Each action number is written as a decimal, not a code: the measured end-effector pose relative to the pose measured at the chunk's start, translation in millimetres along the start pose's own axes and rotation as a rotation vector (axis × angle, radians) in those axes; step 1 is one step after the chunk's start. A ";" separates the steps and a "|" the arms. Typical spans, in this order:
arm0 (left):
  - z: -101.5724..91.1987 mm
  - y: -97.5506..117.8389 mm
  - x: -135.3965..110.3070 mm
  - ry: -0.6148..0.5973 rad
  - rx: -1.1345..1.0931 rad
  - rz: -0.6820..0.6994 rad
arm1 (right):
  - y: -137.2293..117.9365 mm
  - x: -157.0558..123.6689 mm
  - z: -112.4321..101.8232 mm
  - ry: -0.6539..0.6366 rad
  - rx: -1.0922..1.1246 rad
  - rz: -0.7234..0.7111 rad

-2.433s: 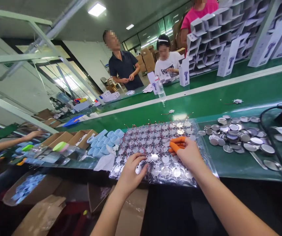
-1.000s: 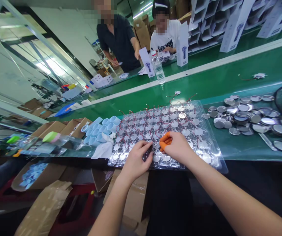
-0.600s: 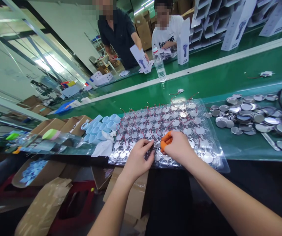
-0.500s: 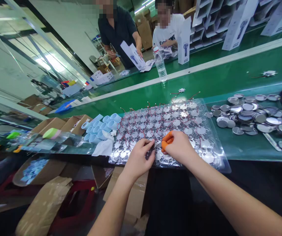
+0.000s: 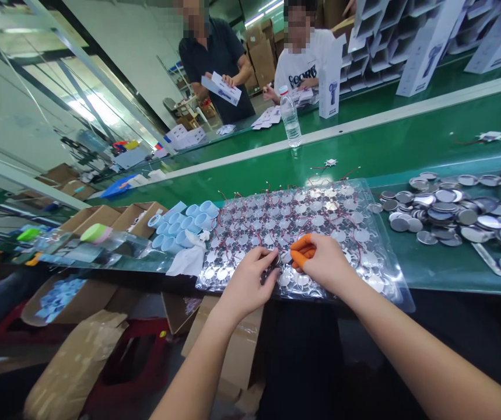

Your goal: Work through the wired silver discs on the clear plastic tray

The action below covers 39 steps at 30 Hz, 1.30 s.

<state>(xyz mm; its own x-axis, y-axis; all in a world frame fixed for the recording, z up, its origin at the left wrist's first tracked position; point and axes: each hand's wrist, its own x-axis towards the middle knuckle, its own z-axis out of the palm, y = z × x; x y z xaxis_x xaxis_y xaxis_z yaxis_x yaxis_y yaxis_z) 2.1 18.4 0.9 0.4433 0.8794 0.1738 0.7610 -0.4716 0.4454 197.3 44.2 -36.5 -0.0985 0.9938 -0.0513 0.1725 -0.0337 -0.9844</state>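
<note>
My left hand (image 5: 249,284) and my right hand (image 5: 320,262) meet low on a clear plastic sheet (image 5: 392,280). The sheet holds rows of round metal discs with star-shaped boards and red wires (image 5: 302,216). My left fingertips pinch a small dark part (image 5: 273,263), which is partly hidden. Orange finger cots (image 5: 301,251) cover my right fingertips, right beside that part. Whether the right hand holds anything is hidden. A pile of loose metal discs (image 5: 442,217) lies to the right of the sheet.
Blue plastic sleeves (image 5: 184,227) and a white cloth (image 5: 188,261) lie left of the sheet. A green conveyor belt (image 5: 407,131) runs behind, with a water bottle (image 5: 291,119) beyond it. Two co-workers (image 5: 213,64) (image 5: 298,70) stand across it. Cardboard boxes (image 5: 228,344) sit below.
My hands have come together from their wider spacing on the sheet and now meet over one spot. The view has tilted and shifted. A co-worker across the belt has moved a white leaflet.
</note>
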 end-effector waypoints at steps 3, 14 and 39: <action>-3.1 -0.3 3.3 -0.021 -0.018 -0.027 | -0.7 0.3 0.1 0.010 -0.078 -0.078; -13.2 -18.7 17.3 0.029 -0.377 -0.246 | -1.6 3.5 -3.7 -0.016 0.067 0.072; -2.3 -31.5 7.9 0.022 -0.619 -0.331 | -19.6 2.7 9.8 0.023 0.508 0.334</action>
<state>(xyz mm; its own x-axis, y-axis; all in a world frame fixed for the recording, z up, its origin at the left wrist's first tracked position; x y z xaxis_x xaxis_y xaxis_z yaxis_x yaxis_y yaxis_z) -19.5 40.4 -9.7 0.2207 0.9744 -0.0424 0.4422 -0.0612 0.8948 184.1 46.4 -19.0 -0.0971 0.9228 -0.3727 -0.3000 -0.3842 -0.8732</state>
